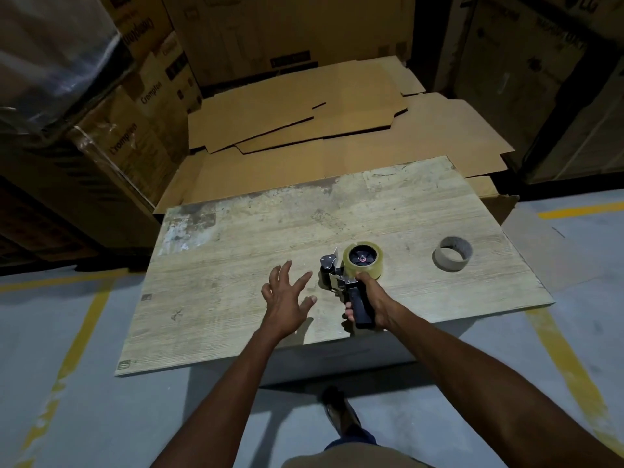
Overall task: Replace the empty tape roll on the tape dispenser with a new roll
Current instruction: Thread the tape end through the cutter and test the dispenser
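A black and metal tape dispenser point(332, 276) lies on a worn wooden board point(270, 231). A full roll of clear yellowish tape point(364, 260) sits on its hub. My right hand point(369, 304) grips the dispenser's black handle, with the thumb touching the roll's edge. My left hand point(287, 295) hovers just left of the dispenser, fingers spread, holding nothing. An empty grey cardboard tape core point(452, 253) stands on the board to the right, apart from the dispenser.
Flattened cardboard sheets point(304, 130) lie behind the board. Stacked cartons point(145, 106) rise at the left and back. The board rests on a box above a grey floor with yellow lines point(570, 359). My foot point(339, 410) shows below the board's front edge.
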Tool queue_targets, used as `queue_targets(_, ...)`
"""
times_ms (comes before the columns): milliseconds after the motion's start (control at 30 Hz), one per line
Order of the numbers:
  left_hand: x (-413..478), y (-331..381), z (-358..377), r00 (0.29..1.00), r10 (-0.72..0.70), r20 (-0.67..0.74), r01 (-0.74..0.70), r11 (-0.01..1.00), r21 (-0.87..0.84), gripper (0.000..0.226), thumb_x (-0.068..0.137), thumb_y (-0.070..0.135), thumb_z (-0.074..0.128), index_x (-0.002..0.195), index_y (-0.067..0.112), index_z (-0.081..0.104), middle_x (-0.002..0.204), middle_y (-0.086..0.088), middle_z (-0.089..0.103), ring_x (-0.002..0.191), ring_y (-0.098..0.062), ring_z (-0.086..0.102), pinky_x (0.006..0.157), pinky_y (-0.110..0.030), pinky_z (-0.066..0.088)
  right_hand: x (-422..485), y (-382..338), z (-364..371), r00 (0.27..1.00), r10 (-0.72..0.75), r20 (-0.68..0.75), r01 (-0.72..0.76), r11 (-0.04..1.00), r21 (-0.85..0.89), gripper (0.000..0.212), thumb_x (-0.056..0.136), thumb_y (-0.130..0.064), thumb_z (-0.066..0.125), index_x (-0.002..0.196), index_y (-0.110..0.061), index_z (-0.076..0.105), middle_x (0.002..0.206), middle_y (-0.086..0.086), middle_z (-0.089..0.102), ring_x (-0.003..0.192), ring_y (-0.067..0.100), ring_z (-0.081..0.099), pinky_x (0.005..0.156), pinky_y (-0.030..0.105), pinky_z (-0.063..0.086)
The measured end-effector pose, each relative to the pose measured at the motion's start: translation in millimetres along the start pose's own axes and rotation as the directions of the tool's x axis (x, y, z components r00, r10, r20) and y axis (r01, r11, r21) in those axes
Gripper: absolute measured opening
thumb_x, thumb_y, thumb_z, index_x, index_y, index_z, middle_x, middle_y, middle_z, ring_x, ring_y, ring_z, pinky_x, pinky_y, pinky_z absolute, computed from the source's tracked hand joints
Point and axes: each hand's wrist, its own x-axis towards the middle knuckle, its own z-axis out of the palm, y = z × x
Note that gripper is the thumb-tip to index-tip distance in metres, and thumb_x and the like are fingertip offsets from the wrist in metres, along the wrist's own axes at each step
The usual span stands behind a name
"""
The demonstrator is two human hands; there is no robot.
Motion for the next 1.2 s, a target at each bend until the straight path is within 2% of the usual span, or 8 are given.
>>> queue_targets(200,18,5,-16,0.988,0.05,-0.147,-0.057,0.997,-0.05,0.047,0.1,0.043,0.062,0.146,0.034,0.056,0.17,-0.008,0.016,0.155,-0.029,0.001,0.116,-0.06,0.012,-18,-12,-1,0.997,-0.076,-0.026,0.079,0.981,0.175,0.06,0.1,-0.061,0.04,0.084,-0.006,0.06,0.062,0.011,0.052,0.046,0.022,0.046,0.044,0.024,0.038)
queue_targets(300,31,18,-37,0.957,0.056,-0.286,-0.095,0.988,-0.122,0.039,0.102,0.04,0.061,0.14,0.034,0.062,0.168,-0.006,0.022,0.155,-0.028,0.004,0.116,-0.057,0.011,-31,-18,-7,0.995,-0.091,0.035,0.073,0.932,0.354,0.059,0.1,-0.061,0.042,0.076,-0.009,0.058,0.057,0.007,0.045,0.041,0.017,0.042,0.038,0.021,0.033)
queue_targets(433,54,42,-68,0.917,0.154,-0.368,-0.197,0.977,-0.084,0.034,0.102,0.039,0.057,0.134,0.033,0.066,0.165,-0.005,0.025,0.154,-0.029,0.009,0.114,-0.05,0.012,-52,-28,-7,0.993,-0.099,0.059,0.067,0.912,0.405,0.054,0.095,-0.056,0.049,0.069,-0.01,0.055,0.051,0.003,0.049,0.033,0.013,0.045,0.031,0.018,0.035)
queue_targets(633,79,70,-100,0.904,0.351,-0.245,-0.345,0.936,0.068,0.036,0.104,0.042,0.049,0.137,0.037,0.063,0.169,-0.005,0.019,0.156,-0.03,0.004,0.115,-0.05,0.008,-69,-40,0,0.992,-0.105,0.064,0.072,0.918,0.389,0.056,0.097,-0.065,0.045,0.067,-0.017,0.047,0.047,-0.002,0.034,0.032,0.011,0.03,0.034,0.016,0.024)
queue_targets(833,96,84,-115,0.873,0.488,-0.027,-0.462,0.843,0.277,0.045,0.101,0.023,0.06,0.14,0.044,0.055,0.172,-0.002,-0.006,0.157,-0.029,-0.016,0.119,-0.056,0.003,-74,-49,4,0.982,-0.188,-0.009,0.184,0.949,0.256,0.073,0.1,-0.068,0.04,0.114,-0.001,0.064,0.062,0.012,0.043,0.044,0.023,0.042,0.038,0.023,0.037)
queue_targets(900,99,90,-117,0.857,0.514,0.035,-0.496,0.806,0.322,0.049,0.101,0.021,0.057,0.142,0.048,0.052,0.172,-0.001,-0.009,0.156,-0.03,-0.019,0.119,-0.056,0.003,-78,-51,5,0.978,-0.209,-0.021,0.209,0.96,0.187,0.078,0.101,-0.07,0.036,0.114,0.001,0.065,0.059,0.015,0.048,0.043,0.024,0.046,0.039,0.025,0.04)
queue_targets(1067,109,100,-115,0.83,0.547,0.109,-0.546,0.758,0.358,0.048,0.097,0.018,0.064,0.138,0.043,0.057,0.172,-0.002,-0.005,0.156,-0.028,-0.018,0.118,-0.057,0.004,-82,-57,6,0.97,-0.243,-0.004,0.243,0.967,0.078,0.085,0.099,-0.075,0.032,0.117,0.001,0.067,0.059,0.015,0.054,0.045,0.025,0.05,0.044,0.027,0.042)
queue_targets(1200,115,108,-115,0.825,0.564,0.05,-0.55,0.778,0.305,0.054,0.082,0.004,0.076,0.126,0.035,0.069,0.17,-0.003,0.013,0.157,-0.031,-0.006,0.117,-0.053,0.008,-81,-60,5,0.968,-0.249,-0.015,0.25,0.965,0.083,0.086,0.099,-0.075,0.033,0.116,0.003,0.066,0.059,0.016,0.055,0.045,0.026,0.051,0.045,0.028,0.043)
